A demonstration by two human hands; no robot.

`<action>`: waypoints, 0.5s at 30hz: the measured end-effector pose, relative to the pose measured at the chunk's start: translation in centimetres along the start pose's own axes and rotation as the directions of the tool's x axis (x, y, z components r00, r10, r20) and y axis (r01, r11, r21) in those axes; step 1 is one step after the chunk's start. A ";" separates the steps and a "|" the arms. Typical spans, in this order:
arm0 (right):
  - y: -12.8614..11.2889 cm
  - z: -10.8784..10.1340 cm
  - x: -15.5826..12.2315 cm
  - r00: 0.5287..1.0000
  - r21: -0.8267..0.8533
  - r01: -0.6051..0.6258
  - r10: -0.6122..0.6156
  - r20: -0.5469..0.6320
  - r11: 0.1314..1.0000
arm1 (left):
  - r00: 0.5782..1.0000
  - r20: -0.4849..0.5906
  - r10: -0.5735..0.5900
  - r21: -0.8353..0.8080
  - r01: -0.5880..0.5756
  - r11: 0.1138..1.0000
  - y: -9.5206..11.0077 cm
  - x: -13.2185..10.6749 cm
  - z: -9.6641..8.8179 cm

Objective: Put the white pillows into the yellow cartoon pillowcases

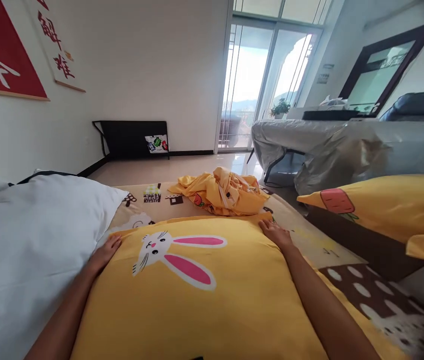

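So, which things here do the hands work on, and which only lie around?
In hand: yellow rabbit pillow, left hand, right hand.
Lying about: white pillow, crumpled yellow cloth, carrot pillow.

Both hands (103, 254) (275, 232) press a yellow pillow (196, 300) (rabbit print) flat.

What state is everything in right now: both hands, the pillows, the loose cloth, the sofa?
yellow rabbit pillow: cased, plump, lying on the printed sheet, rabbit side up.
left hand: open, against the pillow's left edge.
right hand: open, flat on its far right corner.
white pillow: lying at left, touching the rabbit pillow.
yellow cloth: crumpled in a heap beyond it.
carrot pillow: cased, lying apart at right.
sofa: draped in a grey cover.
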State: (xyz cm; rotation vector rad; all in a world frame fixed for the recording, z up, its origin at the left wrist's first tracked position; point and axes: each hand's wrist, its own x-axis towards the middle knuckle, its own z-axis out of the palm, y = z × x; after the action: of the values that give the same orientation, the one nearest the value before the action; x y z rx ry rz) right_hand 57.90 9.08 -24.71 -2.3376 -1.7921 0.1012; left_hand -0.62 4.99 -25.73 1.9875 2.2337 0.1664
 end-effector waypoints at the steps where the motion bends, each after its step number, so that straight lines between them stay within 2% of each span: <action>1: -0.3 -1.3 -0.8 0.999 -0.014 -0.020 0.019 -0.034 1.000 | 1.000 -0.024 -0.007 -0.047 0.006 0.999 0.5 -0.8 -1.3; 3: -1.7 -4.2 -3.1 0.991 -0.028 0.006 -0.010 -0.133 1.000 | 0.994 -0.102 0.045 -0.181 -0.063 0.981 2.6 -3.5 -4.2; 4: -2.9 -5.7 -4.7 0.980 -0.020 0.058 -0.061 -0.190 0.998 | 0.976 -0.172 0.137 -0.257 -0.178 0.950 4.3 -5.2 -5.5; 5: -4.5 -6.9 -6.6 0.960 -0.004 0.142 -0.138 -0.244 0.990 | 0.934 -0.246 0.260 -0.306 -0.330 0.893 6.6 -7.1 -6.7; 7: -8.3 -8.4 -11.0 0.886 0.050 0.372 -0.338 -0.317 0.927 | 0.849 -0.282 0.446 -0.289 -0.519 0.805 12.0 -10.8 -8.1; 9: -11.7 -8.3 -15.3 0.767 0.072 0.608 -0.561 -0.312 0.791 | 0.779 -0.241 0.578 -0.176 -0.621 0.764 16.8 -13.9 -7.8; 10: -12.8 -7.7 -17.1 0.709 0.073 0.687 -0.646 -0.283 0.723 | 0.746 -0.220 0.629 -0.127 -0.661 0.739 18.3 -14.9 -7.2; 11: -13.4 -6.8 -18.4 0.670 0.074 0.734 -0.701 -0.244 0.675 | 0.718 -0.185 0.671 -0.085 -0.692 0.717 19.1 -15.6 -6.2; 12: -13.4 -5.8 -19.1 0.659 0.070 0.746 -0.718 -0.224 0.663 | 0.706 -0.169 0.688 -0.049 -0.703 0.709 19.0 -16.0 -5.1; 13: -12.7 -4.7 -19.4 0.674 0.062 0.732 -0.707 -0.214 0.679 | 0.708 -0.162 0.687 -0.020 -0.699 0.715 18.2 -16.1 -3.9; 15: -9.9 -2.6 -19.0 0.749 0.040 0.645 -0.620 -0.234 0.763 | 0.754 -0.194 0.628 0.023 -0.636 0.771 15.0 -15.9 -1.7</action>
State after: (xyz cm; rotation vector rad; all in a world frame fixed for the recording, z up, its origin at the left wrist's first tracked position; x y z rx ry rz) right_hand 43.89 -7.07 -21.44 -1.4708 -2.2781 -0.1318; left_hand 15.51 -8.98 -20.76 2.7246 1.5101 0.4938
